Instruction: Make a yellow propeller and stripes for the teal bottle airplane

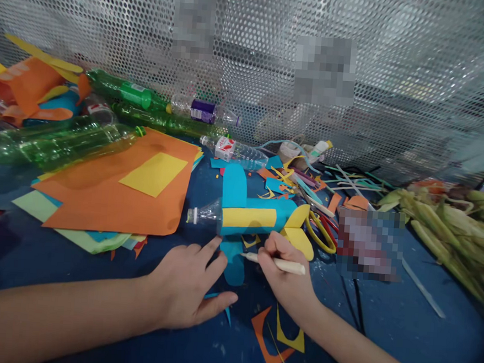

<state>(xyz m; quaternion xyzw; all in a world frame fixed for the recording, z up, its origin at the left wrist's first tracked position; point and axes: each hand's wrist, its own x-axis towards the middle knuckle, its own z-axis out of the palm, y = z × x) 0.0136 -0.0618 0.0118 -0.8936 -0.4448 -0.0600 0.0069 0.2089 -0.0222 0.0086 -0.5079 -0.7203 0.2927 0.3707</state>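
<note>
A clear plastic bottle lies on its side, its cap to the left, wrapped in blue paper with a yellow strip. Blue paper wings stick out from it: an upper wing and a lower wing. Yellow rounded paper pieces sit at its right end. My left hand is open, its fingertips at the bottle's lower edge and lower wing, thumb spread away. In my right hand is a white marker pen, its tip at the lower wing's right edge.
Left of the bottle lies a stack of coloured paper. Green bottles and a small clear bottle lie behind. Yellow-handled scissors, paper scraps and corn husks are to the right. A perforated metal panel stands behind.
</note>
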